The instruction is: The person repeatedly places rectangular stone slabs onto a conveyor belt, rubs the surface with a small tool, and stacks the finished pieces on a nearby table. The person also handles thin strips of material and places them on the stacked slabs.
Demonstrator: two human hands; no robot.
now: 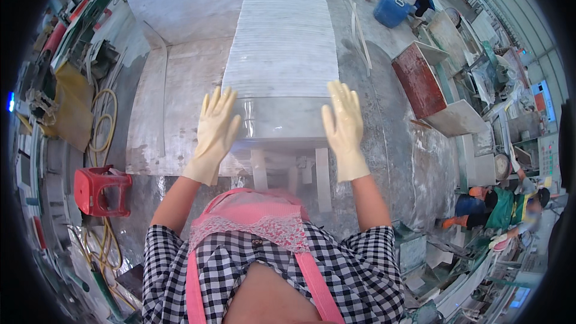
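Observation:
My left hand (217,129), in a cream rubber glove, is at the left end of a glossy pale grey slab (282,118). At its right end is my right hand (344,121), gloved the same way. Both hands have their fingers stretched out and pointing away from me; neither is wrapped round anything. Whether the palms touch the slab's ends I cannot tell. Behind that slab a long row of thin white-grey slabs (285,42), packed close together, runs away from me. Below the near slab are some pale support bars (323,180), partly hidden.
To the left lie a large worn board (144,126) and a red plastic stool (102,192), with a yellow hose (103,120) behind. On the right are a blue drum (393,6), a red-brown panel (417,81) and a co-worker in a green apron (505,209) among machinery.

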